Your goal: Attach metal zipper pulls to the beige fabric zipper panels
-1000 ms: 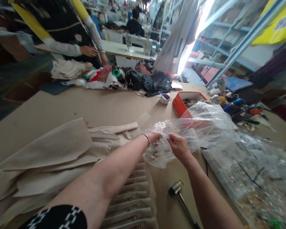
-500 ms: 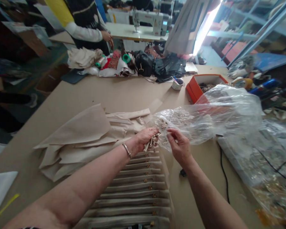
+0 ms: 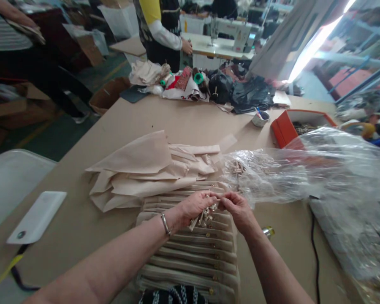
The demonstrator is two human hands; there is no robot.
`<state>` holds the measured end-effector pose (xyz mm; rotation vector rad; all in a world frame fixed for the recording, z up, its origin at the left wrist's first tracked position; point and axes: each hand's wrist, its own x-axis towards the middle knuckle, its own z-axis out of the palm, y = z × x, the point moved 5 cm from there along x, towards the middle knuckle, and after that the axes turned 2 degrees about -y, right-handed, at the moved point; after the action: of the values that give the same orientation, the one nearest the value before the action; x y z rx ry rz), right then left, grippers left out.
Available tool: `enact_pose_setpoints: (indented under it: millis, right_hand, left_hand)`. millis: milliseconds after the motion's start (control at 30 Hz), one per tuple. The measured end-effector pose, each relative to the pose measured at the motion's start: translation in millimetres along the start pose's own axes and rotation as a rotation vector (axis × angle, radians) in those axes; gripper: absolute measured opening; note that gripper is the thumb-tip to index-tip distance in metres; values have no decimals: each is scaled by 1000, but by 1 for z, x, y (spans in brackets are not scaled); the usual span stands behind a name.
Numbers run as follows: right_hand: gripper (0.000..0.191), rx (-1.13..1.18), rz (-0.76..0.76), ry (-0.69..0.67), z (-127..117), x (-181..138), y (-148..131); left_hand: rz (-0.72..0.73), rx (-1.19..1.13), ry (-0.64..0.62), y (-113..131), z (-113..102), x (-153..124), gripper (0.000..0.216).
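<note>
My left hand (image 3: 199,207) is closed around a bunch of small beige zipper pulls (image 3: 204,217) with shiny metal ends, which hang below the fingers. Beside it, my right hand (image 3: 239,207) has thumb and forefinger pinched together at the left fingertips; what sits in the pinch is too small to make out. Under both hands lies a row of overlapping beige zippered pieces (image 3: 190,258), with gold-coloured sliders along the right side. More pulls show inside a clear plastic bag (image 3: 272,173) just beyond my right hand. Folded beige fabric (image 3: 139,169) lies behind the row.
An orange box (image 3: 285,128) and a small cup (image 3: 260,118) stand at the back right. A white device (image 3: 38,217) lies at the left edge. Black bags and scraps line the far edge. A co-worker (image 3: 164,33) stands across the table; another person (image 3: 28,63) is at far left.
My right hand has come away from the plastic bag to meet my left hand, which still holds the bunch. The view has turned left, bringing the second person and white device into sight.
</note>
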<state>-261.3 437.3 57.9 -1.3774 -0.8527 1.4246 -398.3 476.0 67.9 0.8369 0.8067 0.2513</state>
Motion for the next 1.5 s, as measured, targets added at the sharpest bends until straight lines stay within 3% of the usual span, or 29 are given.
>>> enact_pose_setpoints:
  millis: [133, 233, 333, 467, 633, 1067, 1200, 1367, 1433, 1500]
  right_hand:
    - [21, -4, 23, 49, -2, 4, 6]
    - [22, -100, 25, 1, 7, 15, 3]
    - [18, -261, -51, -57, 20, 25, -5]
    - [15, -415, -119, -44, 28, 35, -11]
    - [15, -169, 3, 7, 26, 44, -2]
    - [39, 220, 190, -157, 16, 80, -20]
    - [35, 145, 56, -145, 13, 87, -21]
    - [29, -21, -173, -113, 8, 90, -28]
    - [27, -84, -180, -108, 7, 89, -27]
    - [24, -145, -157, -91, 5, 89, -24]
  left_hand:
    - [-85, 20, 121, -6, -19, -15, 46]
    - [-99, 45, 126, -6, -26, -13, 46]
    - [-80, 67, 102, -3, -29, -6, 43]
    - [-6, 197, 210, 8, -38, -1, 33]
    - [61, 399, 271, 24, -42, 6, 20]
    - [175, 568, 280, 75, -38, 36, 21]
    - [120, 479, 276, 71, -40, 38, 27]
    - [-87, 202, 119, 58, -43, 46, 25]
    - [-118, 228, 102, 59, -43, 49, 22]
    - [-101, 425, 146, 63, -44, 49, 21]
